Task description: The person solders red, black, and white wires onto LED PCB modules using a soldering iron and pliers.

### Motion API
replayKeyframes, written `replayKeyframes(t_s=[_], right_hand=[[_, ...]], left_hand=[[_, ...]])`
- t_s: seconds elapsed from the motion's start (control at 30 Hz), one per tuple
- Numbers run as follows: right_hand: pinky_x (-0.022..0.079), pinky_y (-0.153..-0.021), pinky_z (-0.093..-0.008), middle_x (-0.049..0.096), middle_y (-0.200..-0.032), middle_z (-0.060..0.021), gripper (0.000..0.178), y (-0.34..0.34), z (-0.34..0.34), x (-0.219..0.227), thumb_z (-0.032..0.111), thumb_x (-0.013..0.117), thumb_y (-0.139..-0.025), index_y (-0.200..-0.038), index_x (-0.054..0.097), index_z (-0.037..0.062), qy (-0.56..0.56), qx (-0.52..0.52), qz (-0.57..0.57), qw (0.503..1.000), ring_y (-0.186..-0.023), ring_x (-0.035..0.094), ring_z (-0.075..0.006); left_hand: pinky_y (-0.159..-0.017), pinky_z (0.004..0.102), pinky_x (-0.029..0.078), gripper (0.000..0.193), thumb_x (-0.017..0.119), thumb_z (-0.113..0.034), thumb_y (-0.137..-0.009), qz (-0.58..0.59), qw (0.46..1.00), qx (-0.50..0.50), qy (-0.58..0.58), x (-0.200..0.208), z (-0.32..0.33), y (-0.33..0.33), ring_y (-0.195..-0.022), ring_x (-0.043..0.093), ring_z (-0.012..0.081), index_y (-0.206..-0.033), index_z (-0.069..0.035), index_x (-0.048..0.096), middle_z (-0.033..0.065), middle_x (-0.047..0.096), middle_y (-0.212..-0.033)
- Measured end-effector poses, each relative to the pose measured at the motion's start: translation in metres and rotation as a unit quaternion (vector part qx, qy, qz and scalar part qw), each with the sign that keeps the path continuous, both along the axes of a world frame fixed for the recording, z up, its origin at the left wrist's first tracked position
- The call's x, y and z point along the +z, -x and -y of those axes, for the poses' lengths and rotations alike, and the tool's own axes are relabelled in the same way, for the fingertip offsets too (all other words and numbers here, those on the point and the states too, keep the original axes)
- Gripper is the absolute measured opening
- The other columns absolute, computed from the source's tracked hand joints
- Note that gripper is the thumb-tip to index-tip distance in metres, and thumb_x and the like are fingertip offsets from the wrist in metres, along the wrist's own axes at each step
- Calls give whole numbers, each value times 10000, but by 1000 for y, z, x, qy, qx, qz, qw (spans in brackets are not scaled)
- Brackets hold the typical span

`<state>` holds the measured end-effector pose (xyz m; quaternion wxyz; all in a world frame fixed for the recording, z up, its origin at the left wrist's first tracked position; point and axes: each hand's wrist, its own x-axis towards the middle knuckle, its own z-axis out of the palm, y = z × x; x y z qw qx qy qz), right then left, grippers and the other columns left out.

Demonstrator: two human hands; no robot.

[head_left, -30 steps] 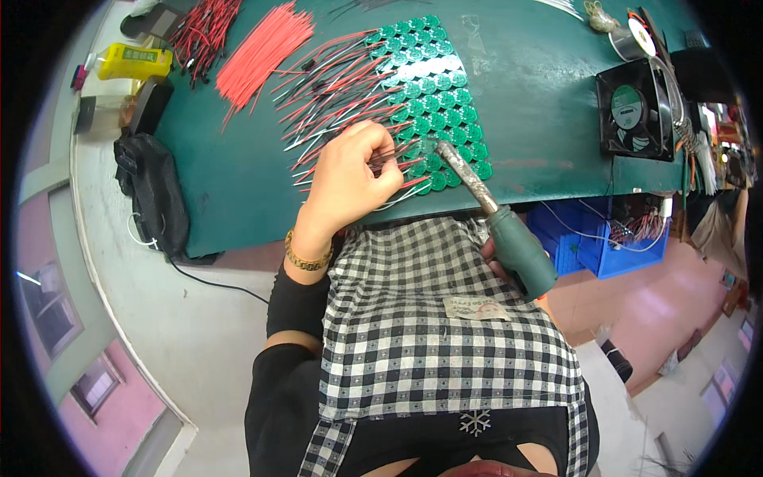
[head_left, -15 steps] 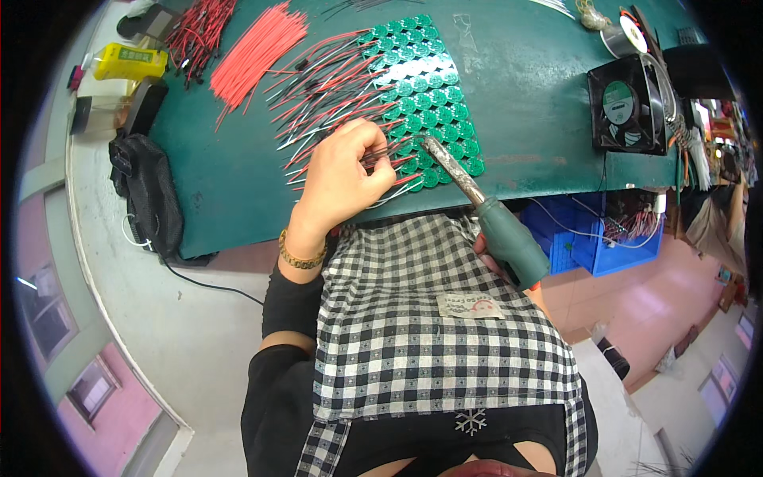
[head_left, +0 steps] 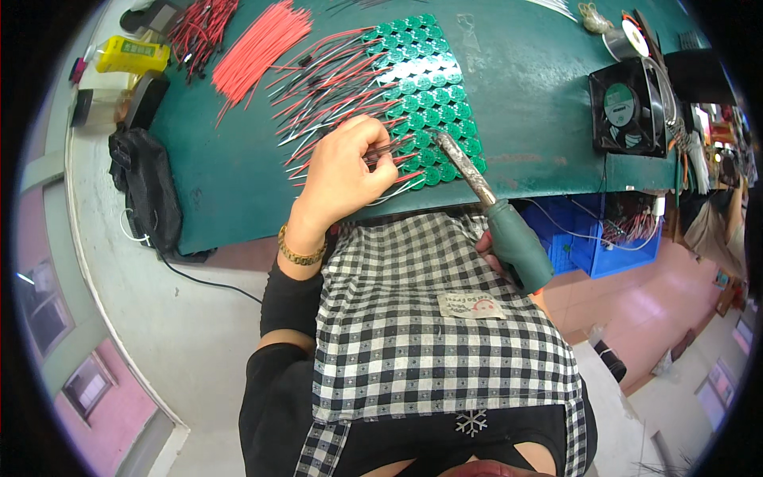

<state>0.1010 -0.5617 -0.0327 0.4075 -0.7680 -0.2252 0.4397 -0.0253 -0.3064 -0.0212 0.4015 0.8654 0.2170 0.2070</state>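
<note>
A panel of round green circuit boards (head_left: 429, 99) lies on the green bench, with red, black and white wires (head_left: 330, 99) fanning out from its left side. My left hand (head_left: 346, 171) is over those wires near the panel's front left, thumb and fingertips pinched on a thin dark wire whose end points at the boards. In my right hand (head_left: 486, 245) is a soldering iron (head_left: 518, 246) with a green handle, which mostly hides the fingers. The iron's metal tip hangs over the boards, right of the pinched wire and apart from it.
Loose red wires (head_left: 262, 52) and a red-and-black wire bundle (head_left: 203, 36) lie at the far left, beside a yellow bottle (head_left: 131, 58). To the right stand a black fan (head_left: 628, 107) and a solder spool (head_left: 625, 40). Blue bins (head_left: 608, 246) sit below the bench edge.
The soldering iron has drawn back to the right, its tip moving off the wire end at the boards. My left hand stays almost in place, still pinching.
</note>
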Motion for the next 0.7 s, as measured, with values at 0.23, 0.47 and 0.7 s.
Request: replayKeyframes(t_s=[0.23,0.47,0.7], right_hand=[[565,-621,-315,674,-961,-185,414,1,4,-6,-11,673,-821,-1192,506,-84,16,-166,-223,960,-817,673,-207],[520,-647,-305,694,-867,0,200,-3,20,-36,132,678,-689,-889,678,131,-173,74,219,958,-737,651,-234],[523,-669,-295,675,-813,-69,153,-1,8,-13,97,664,-747,-890,649,44,-270,-16,115,956,-701,657,-206]], left_hand=[[-557,296,404,120,609,-16,-675,3,1000,1,-22,-2,0,2,-602,487,192,-724,-14,499,74,493,-690],[-567,308,410,119,609,-17,-668,-2,1000,1,-7,2,2,-3,-611,500,210,-718,-10,502,82,498,-689],[-523,303,381,114,608,-11,-673,1,1000,1,-7,4,4,2,-570,466,187,-713,-8,501,77,473,-679]])
